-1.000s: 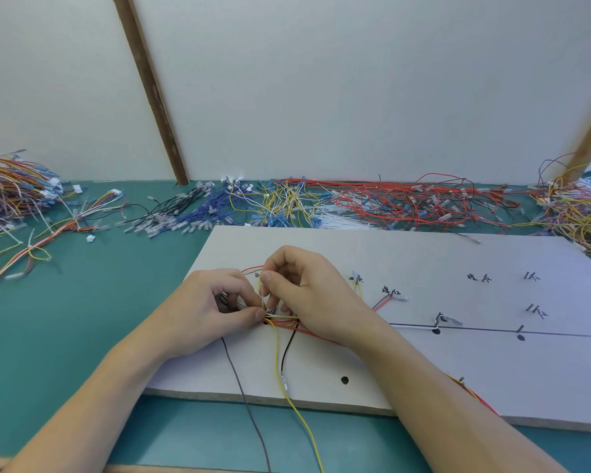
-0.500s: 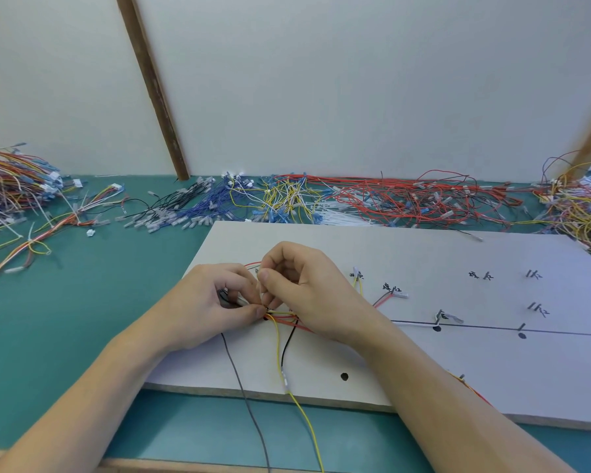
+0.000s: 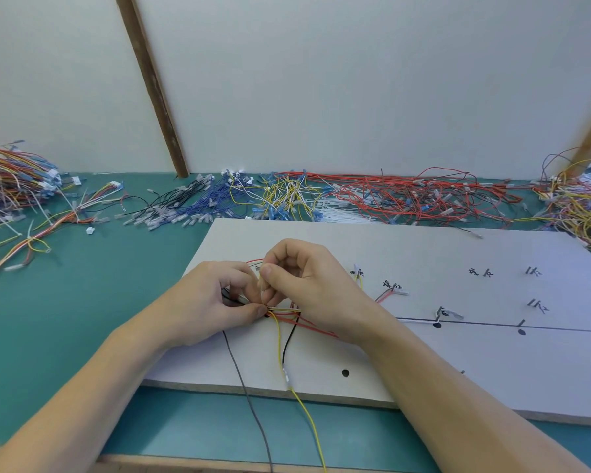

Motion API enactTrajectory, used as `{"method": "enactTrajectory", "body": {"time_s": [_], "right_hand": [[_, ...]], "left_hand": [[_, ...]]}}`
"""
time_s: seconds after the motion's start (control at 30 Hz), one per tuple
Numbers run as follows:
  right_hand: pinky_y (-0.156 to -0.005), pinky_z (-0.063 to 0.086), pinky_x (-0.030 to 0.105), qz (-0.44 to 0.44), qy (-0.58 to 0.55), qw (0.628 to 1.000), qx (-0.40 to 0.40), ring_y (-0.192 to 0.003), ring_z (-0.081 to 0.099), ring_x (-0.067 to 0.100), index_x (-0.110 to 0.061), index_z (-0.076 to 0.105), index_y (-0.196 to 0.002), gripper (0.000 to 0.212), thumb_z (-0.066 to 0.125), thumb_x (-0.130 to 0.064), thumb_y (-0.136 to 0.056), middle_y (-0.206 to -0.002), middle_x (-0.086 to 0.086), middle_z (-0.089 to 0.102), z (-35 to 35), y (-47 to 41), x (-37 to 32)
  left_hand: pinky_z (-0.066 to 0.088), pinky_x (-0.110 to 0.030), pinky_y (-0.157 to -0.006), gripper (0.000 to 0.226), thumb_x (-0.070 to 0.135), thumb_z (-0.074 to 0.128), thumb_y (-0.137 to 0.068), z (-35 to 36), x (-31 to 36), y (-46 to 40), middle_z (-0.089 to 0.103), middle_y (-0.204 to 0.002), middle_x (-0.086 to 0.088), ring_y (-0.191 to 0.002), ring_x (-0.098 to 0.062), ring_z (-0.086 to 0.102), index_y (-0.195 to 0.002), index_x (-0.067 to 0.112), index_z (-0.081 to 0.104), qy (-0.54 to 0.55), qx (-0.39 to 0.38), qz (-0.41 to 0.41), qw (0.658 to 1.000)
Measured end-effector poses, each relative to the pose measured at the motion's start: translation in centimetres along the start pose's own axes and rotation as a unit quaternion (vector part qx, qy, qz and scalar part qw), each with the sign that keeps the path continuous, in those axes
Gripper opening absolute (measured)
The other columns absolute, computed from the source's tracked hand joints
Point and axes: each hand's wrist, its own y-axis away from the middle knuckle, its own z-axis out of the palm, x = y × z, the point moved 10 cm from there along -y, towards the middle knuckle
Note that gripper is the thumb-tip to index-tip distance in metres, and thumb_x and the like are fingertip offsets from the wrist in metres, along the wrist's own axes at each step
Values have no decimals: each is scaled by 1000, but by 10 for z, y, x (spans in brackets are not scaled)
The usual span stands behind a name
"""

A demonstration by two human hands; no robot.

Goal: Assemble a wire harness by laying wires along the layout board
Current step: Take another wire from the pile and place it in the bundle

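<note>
Wires (image 3: pixel 282 310) in both hands' curled pinch grip.

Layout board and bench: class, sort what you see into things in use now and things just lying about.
In use:
layout board
wire bundle pinched by left hand and right hand
yellow wire
grey wire

Lying about:
red wire pile
blue wire pile
finished harnesses
</note>
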Motion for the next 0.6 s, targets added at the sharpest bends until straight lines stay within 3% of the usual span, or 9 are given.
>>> {"method": "enactTrajectory", "body": {"time_s": [0.23, 0.4, 0.47, 0.6], "right_hand": [[-69, 60, 37, 15, -1, 1000, 18, -68, 66, 22, -2, 63, -91, 8, 59, -4, -99, -83, 26, 70, -5, -1, 2], [-65, 59, 31, 65, -31, 995, 73, -67, 69, 15, -12, 67, -94, 13, 58, -15, -102, -79, 4, 73, -23, -1, 12], [-62, 57, 30, 69, -34, 991, 111, -65, 69, 14, -12, 69, -95, 20, 54, -22, -104, -79, 3, 74, -32, 0, 13], [-57, 51, 28, 76, 0, 990, 119, -64, 66, 15, -15, 72, -91, 47, 42, -47, -107, -76, 2, 73, -34, 0, 13]], "left_hand": [[50, -23, -68, 7, 25, 80, -84, -4, 0, 3, 69, -91, 5, -74, -13, 61, -78, 29, 76, -36, 29, 5, 999], [46, -17, -67, 8, 27, 79, -83, -9, 4, 6, 72, -88, 7, -74, -12, 60, -79, 32, 75, -65, 58, 8, 996], [47, -16, -68, 10, 22, 78, -83, -8, 5, 7, 72, -88, 6, -75, -12, 61, -80, 31, 75, -57, 51, 7, 997], [55, -29, -74, 5, 29, 79, -79, -7, 2, 6, 72, -93, 8, -80, -17, 66, -83, 31, 76, -67, 53, -3, 996]]}}
